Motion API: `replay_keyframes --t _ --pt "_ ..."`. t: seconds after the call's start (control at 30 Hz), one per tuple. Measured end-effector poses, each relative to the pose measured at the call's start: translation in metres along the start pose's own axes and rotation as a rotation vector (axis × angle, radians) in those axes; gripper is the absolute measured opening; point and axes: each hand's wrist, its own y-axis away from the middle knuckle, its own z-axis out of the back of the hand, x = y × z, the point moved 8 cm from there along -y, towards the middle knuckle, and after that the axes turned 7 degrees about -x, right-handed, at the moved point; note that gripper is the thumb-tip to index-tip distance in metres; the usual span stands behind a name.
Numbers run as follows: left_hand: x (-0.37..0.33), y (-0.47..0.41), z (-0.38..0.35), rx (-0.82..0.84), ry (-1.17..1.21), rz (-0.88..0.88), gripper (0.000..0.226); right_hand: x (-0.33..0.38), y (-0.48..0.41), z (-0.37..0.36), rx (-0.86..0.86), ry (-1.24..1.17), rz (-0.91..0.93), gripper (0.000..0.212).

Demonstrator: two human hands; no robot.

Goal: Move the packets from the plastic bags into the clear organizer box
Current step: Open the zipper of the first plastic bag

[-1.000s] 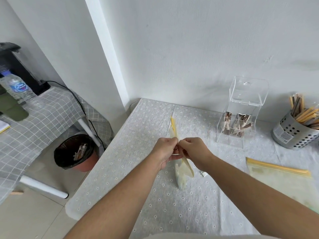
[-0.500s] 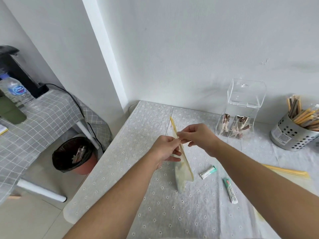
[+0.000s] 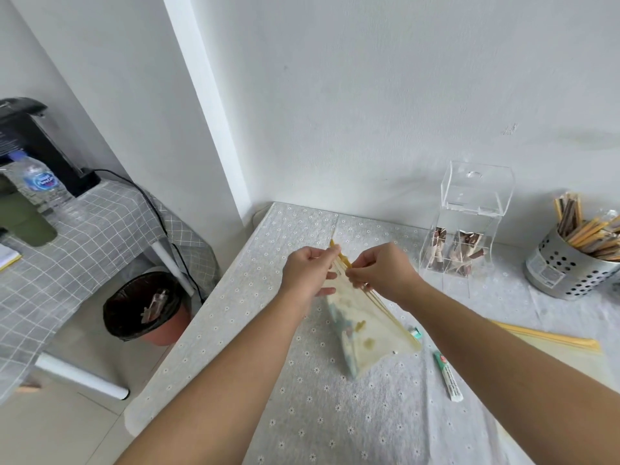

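Observation:
I hold a clear plastic zip bag (image 3: pixel 364 325) with a yellow seal strip above the table; its lower end rests on the cloth. My left hand (image 3: pixel 308 271) pinches one side of the yellow seal and my right hand (image 3: pixel 382 271) pinches the other side. Pale packets show faintly inside the bag. A white and green packet (image 3: pixel 448 375) lies on the cloth to the right, and another green-tipped packet (image 3: pixel 415 332) peeks out behind the bag. The clear organizer box (image 3: pixel 463 243) stands at the back right with its lid up and brown packets inside.
A second flat plastic bag (image 3: pixel 553 340) with a yellow strip lies at the right. A perforated metal holder (image 3: pixel 567 273) full of sticks stands at the far right. A bin (image 3: pixel 147 307) sits on the floor left of the table, beside a checked-cloth table with a water bottle (image 3: pixel 40 186).
My hands have turned the bag so its flat side faces me. My right hand came back down level with the left. Two loose packets came into sight on the cloth at the right.

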Motion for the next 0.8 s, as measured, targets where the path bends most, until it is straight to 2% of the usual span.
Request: replay_keyframes --t 0.03,0.1,0.17,0.2,0.3,0.43,0.6,0.8 --pt "-0.004 -0.002 0.002 -0.046 -0.028 -0.014 0.035 0.003 0.001 -0.001 -0.009 0.034 0.027 0.011" --pt "-0.008 -0.003 0.003 -0.098 -0.052 -0.019 0.024 0.008 0.004 -0.004 -0.031 0.103 0.084 0.01" --pt "-0.01 -0.002 0.002 -0.092 -0.016 0.014 0.008 0.009 0.006 -0.005 -0.048 0.136 0.114 0.011" --pt "-0.009 -0.002 0.001 -0.065 0.015 0.039 0.007 0.008 0.007 -0.005 -0.05 0.129 0.116 0.011" --pt "-0.004 0.0 -0.001 0.015 0.107 0.126 0.01 0.003 0.006 -0.002 -0.048 0.036 0.091 0.009" --pt "0.002 0.004 -0.005 0.06 0.111 0.173 0.009 0.005 0.004 0.002 -0.038 -0.14 0.05 0.01" --pt "0.003 0.006 -0.008 0.114 0.133 0.16 0.011 0.007 0.001 0.003 0.005 -0.147 0.027 0.011" --pt "0.0 0.005 -0.008 0.124 0.153 0.113 0.006 -0.002 -0.002 0.001 0.061 -0.343 -0.068 0.009"
